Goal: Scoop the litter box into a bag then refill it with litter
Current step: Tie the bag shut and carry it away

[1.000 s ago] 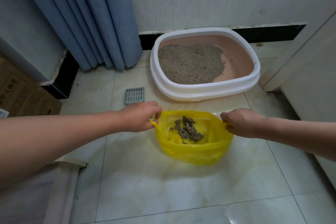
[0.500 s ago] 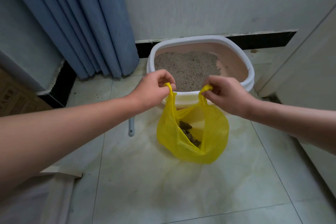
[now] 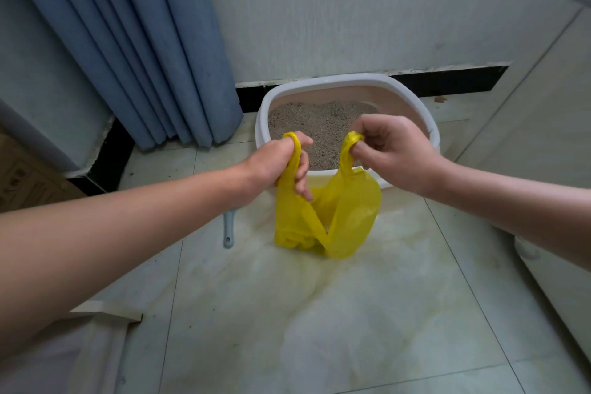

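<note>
The yellow bag (image 3: 348, 217) is held up by its two handles in front of the litter box (image 3: 412, 96), which lies at 12 o'clock from it. The left handle is gripped by the curled fingers of the left hand (image 3: 281, 166); the right handle is pinched by the fingers of the right hand (image 3: 393, 153).

The bag is judged to be about to be closed after scooping. The handles should be kept level and drawn together, and the bag kept upright, so that nothing is spilled onto the floor (image 3: 319, 313).

Compared with half a second ago, the handles are raised higher, the mouth is narrowed, and the clumps inside are no longer seen. The scoop handle (image 3: 228, 227), at 9 o'clock of the bag, is unmoved.
</note>
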The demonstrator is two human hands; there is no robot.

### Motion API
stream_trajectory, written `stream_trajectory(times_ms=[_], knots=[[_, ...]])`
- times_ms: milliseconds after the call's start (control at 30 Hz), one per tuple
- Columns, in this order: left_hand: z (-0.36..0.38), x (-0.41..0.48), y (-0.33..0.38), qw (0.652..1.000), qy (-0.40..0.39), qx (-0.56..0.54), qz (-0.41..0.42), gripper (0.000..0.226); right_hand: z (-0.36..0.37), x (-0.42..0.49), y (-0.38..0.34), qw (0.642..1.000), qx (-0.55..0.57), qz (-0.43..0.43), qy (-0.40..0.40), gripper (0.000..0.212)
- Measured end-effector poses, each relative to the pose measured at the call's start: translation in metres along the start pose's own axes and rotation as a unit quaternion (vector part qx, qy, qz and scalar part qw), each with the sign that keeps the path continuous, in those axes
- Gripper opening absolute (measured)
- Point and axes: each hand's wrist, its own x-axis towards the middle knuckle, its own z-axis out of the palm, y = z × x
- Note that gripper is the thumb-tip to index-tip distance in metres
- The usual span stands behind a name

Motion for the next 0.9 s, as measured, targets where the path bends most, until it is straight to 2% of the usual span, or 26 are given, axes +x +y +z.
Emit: stream_trajectory(times_ms=[167,333,433,567,733,833,900], knots=[[0.002,0.004,-0.006,0.998,0.028,-0.057,-0.01,0.039,-0.002,-0.005,0.003,0.998,0.026,0.037,-0.04,0.013],[0.001,0.006,-0.001,0.988,0.036,-0.147,-0.017,0.002,0.003,-0.003,0.004,0.995,0.063,0.066,-0.051,0.009],[-0.002,0.01,-0.008,0.988,0.084,-0.129,-0.003,0.026,0.01,-0.004,0.006,0.995,0.04,0.06,-0.069,0.013],[-0.006,0.017,-0.02,0.992,0.121,-0.016,0.013,0.017,0.014,-0.005,0.011,0.995,-0.001,0.057,-0.086,0.007],[-0.007,0.015,-0.03,0.996,0.085,0.016,0.01,0.021,0.019,-0.004,0.015,0.993,-0.093,0.013,-0.072,0.009],[-0.008,0.014,-0.035,0.994,0.093,0.048,0.022,0.026,0.024,-0.003,0.019,0.99,-0.116,0.009,-0.073,0.014],[-0.01,0.016,-0.039,0.994,0.108,0.024,0.01,0.027,0.026,-0.003,0.021,0.988,-0.139,0.013,-0.063,0.018]])
